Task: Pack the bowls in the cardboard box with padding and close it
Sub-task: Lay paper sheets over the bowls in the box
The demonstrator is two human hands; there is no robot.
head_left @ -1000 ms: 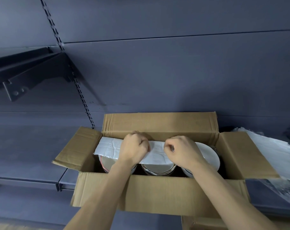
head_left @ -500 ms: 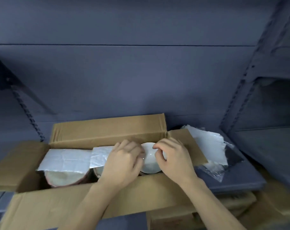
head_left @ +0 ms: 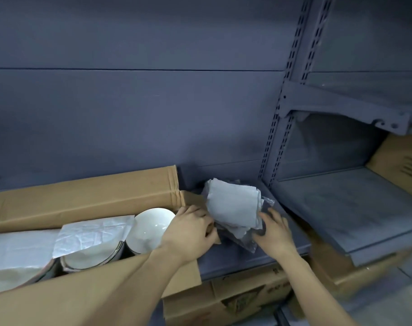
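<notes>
Fingers [head_left: 201, 214] of the left hand [head_left: 188, 228] curled against the near edge of the loose stack of white padding sheets [head_left: 233, 208], and whether they actually pinched a sheet could not be told! The right hand [head_left: 274, 231] lay spread and relaxed at the stack's other side, fingertips touching the crinkled clear plastic wrap [head_left: 259, 236] under it, gripping nothing that showed.

The stack sat on the blue-grey metal shelf [head_left: 247, 255], just beside the open brown cardboard box [head_left: 87, 196]. Inside, two groups of bowls lay under white sheets, while the glossy white ceramic bowl [head_left: 151, 225] at the right end stood bare. So: bowls in, padding partly done, flaps up. Covering that bowl and closing looked like what was left.

Both forearms reached forward, the left crossing over the box's corner.
</notes>
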